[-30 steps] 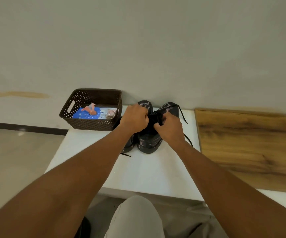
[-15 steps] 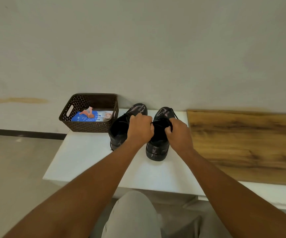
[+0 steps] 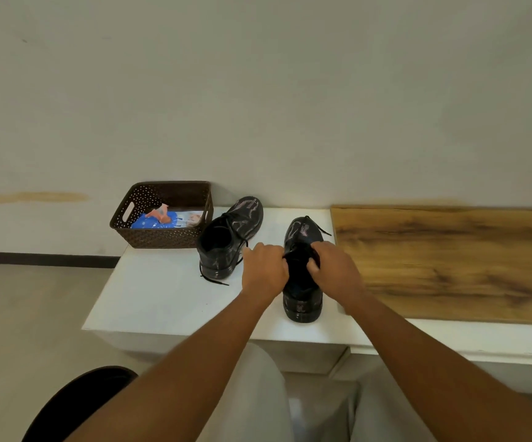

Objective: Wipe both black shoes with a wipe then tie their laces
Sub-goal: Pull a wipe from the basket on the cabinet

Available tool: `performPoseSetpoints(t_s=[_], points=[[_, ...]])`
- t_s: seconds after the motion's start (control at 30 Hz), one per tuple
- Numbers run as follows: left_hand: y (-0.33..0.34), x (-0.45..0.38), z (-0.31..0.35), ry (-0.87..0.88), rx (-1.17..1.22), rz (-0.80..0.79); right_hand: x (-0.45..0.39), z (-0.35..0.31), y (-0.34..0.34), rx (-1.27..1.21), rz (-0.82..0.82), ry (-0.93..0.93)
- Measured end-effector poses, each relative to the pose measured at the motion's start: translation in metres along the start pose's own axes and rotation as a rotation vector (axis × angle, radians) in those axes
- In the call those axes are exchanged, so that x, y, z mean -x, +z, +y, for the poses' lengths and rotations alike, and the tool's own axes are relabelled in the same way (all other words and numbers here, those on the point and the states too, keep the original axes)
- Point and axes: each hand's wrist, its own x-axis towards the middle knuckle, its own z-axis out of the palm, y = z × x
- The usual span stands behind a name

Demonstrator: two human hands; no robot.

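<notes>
Two black shoes stand on a white table (image 3: 162, 298). The left shoe (image 3: 229, 237) sits near the basket, toe toward the wall, its laces loose and trailing onto the table. The right shoe (image 3: 303, 301) stands closer to me with its heel facing me. My left hand (image 3: 264, 269) and my right hand (image 3: 334, 269) grip the collar of the right shoe from either side, fingers curled into its opening. A loose lace end pokes out by that shoe's toe. No wipe shows in either hand.
A dark brown perforated basket (image 3: 130, 231) at the table's back left holds a blue wipes pack (image 3: 159, 220). A wooden board (image 3: 449, 263) covers the surface to the right. The wall rises just behind. My knees and a dark stool (image 3: 76, 406) lie below.
The right shoe has been pulled away from the left one, toward me and to the right, with both hands on it. The shoes now stand apart.
</notes>
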Motion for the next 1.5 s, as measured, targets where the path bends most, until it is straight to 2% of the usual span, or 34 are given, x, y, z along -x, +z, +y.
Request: performPoseSetpoints(t_s=[0.17, 0.27, 0.5, 0.93, 1.13, 1.37, 1.5], points=[[-0.002, -0.01, -0.025, 0.049, -0.012, 0.084, -0.009, -0.013, -0.01, -0.009, 0.09, -0.011], [-0.005, -0.017, -0.045, 0.084, -0.009, 0.127, -0.021, -0.025, -0.013, 0.066, 0.125, -0.056], [-0.018, -0.032, -0.092, 0.106, 0.04, 0.136, -0.049, -0.049, -0.01, 0.153, 0.09, -0.132], [-0.019, -0.034, -0.185, 0.038, -0.147, 0.24, -0.091, -0.116, 0.032, 0.113, 0.025, -0.236], [-0.022, -0.027, -0.236, -0.04, -0.124, 0.225, -0.111, -0.159, 0.058, 0.099, -0.056, -0.273], [-0.029, -0.016, -0.299, -0.122, -0.173, 0.206, -0.14, -0.215, 0.086, 0.138, -0.059, -0.364], [-0.031, -0.019, -0.332, -0.151, -0.196, 0.192, -0.168, -0.244, 0.093, 0.028, -0.089, -0.359]])
